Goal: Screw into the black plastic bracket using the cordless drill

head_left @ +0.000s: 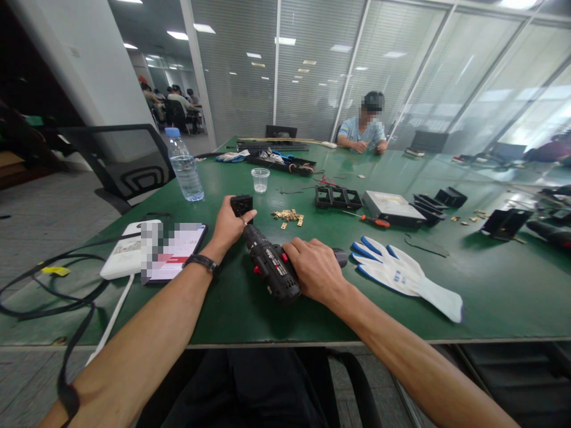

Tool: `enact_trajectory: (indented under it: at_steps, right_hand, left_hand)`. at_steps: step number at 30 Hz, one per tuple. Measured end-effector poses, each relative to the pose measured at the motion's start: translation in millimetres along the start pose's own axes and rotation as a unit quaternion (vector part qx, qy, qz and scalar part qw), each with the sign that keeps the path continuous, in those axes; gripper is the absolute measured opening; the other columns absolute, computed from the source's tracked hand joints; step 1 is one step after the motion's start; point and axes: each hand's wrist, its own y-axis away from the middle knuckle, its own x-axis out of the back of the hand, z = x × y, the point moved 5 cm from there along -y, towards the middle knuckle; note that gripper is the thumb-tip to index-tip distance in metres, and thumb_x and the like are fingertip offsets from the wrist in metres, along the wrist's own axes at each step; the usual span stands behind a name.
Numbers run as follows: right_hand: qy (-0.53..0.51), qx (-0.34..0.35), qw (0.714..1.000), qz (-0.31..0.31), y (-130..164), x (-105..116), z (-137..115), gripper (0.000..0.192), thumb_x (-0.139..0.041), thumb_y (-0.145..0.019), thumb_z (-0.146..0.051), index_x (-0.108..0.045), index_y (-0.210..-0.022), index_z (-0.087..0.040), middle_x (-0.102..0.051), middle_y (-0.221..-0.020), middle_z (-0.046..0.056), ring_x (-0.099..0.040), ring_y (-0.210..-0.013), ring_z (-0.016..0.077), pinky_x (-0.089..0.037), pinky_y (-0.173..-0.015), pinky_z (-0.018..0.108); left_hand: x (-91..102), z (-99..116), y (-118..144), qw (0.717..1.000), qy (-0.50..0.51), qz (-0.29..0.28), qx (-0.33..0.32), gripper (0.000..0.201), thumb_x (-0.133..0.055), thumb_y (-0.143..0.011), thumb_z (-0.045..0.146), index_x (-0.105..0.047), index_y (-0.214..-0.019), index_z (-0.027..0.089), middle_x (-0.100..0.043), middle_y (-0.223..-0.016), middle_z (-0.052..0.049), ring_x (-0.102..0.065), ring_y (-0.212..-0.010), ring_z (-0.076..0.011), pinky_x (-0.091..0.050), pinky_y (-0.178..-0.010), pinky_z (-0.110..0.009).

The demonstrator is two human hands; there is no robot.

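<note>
- The black block point(241, 204) is up off my left side of the drill, pinched between fingers and thumb of my left grip point(229, 224).
- My right grip point(314, 268) is wrapped around the handle of the drill point(273, 266), which is tilted over with its handle toward my right; the chuck points at the block. From this angle I can't fairly tell whether the bit touches it.
- My left thumb sits close to the bit's line, so a slip or a sudden spin could catch it. With only fingers bracing the block, it could also twist loose under torque.
- The brass pieces point(288, 215) lie just beyond the chuck; a careless swing could scatter them.
- The white glove point(397, 270) is just beside the handle's end, limiting movement to the right.
- The phone point(181, 246) is near my left wrist, and the black cable point(66, 351) hangs by that forearm, where it might snag.
- Toward me, a strip of green desk point(250, 324) gives room before the front edge.
- Farther out, the plastic cup point(260, 180) stands beyond the block.
</note>
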Motion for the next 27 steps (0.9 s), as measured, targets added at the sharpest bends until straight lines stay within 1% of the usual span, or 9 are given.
enact_trajectory:
  at_steps: [5, 11, 16, 21, 27]
  right_hand:
    - [-0.001, -0.004, 1.000, -0.012, 0.0, 0.0, 0.1, 0.027, -0.057, -0.083, -0.026, -0.055, -0.109, -0.019, -0.062, -0.100, 0.007, -0.058, -0.082, 0.0220, -0.032, -0.071, 0.035]
    - [-0.006, -0.001, 1.000, -0.003, 0.1, 0.6, -0.5, 0.025, -0.056, -0.083, -0.024, -0.054, -0.107, -0.019, -0.062, -0.098, 0.007, -0.057, -0.082, 0.0219, -0.031, -0.071, 0.034]
    - [-0.007, -0.004, 1.000, -0.008, 0.0, 1.2, -0.4, 0.025, -0.057, -0.083, -0.024, -0.054, -0.107, -0.019, -0.063, -0.099, 0.007, -0.058, -0.082, 0.0219, -0.031, -0.070, 0.034]
    - [-0.007, -0.006, 1.000, -0.015, -0.1, 1.2, -0.1, 0.027, -0.057, -0.083, -0.025, -0.054, -0.109, -0.018, -0.062, -0.100, 0.008, -0.058, -0.083, 0.0220, -0.032, -0.071, 0.034]
    - [-0.004, 0.000, 1.000, -0.009, 0.7, 0.8, 0.6, 0.027, -0.056, -0.084, -0.026, -0.054, -0.110, -0.019, -0.062, -0.099, 0.008, -0.058, -0.082, 0.0225, -0.032, -0.071, 0.035]
  left_hand:
    - [-0.7, -1.2, 0.0, 1.000, 0.013, -0.006, 0.015, 0.053, -0.076, -0.065, 0.038, -0.050, -0.108, 0.019, -0.061, -0.096, -0.004, -0.060, -0.087, -0.0206, -0.047, -0.082, -0.036]
    - [-1.1, -2.7, -0.9, 1.000, 0.004, -0.008, 0.007, 0.054, -0.075, -0.067, 0.040, -0.049, -0.109, 0.019, -0.061, -0.096, -0.004, -0.060, -0.087, -0.0206, -0.048, -0.081, -0.036]
    - [-0.9, -1.3, -0.9, 1.000, 0.003, -0.007, -0.001, 0.052, -0.075, -0.067, 0.039, -0.049, -0.107, 0.019, -0.061, -0.095, -0.004, -0.059, -0.086, -0.0202, -0.047, -0.079, -0.035]
    - [-0.6, 0.0, -0.5, 1.000, -0.002, -0.007, 0.006, 0.052, -0.075, -0.067, 0.039, -0.049, -0.107, 0.019, -0.061, -0.095, -0.004, -0.059, -0.085, -0.0202, -0.047, -0.079, -0.035]
    - [-0.3, 0.1, -0.2, 1.000, 0.004, -0.003, 0.007, 0.052, -0.076, -0.065, 0.038, -0.050, -0.106, 0.019, -0.061, -0.096, -0.004, -0.059, -0.087, -0.0209, -0.047, -0.081, -0.036]
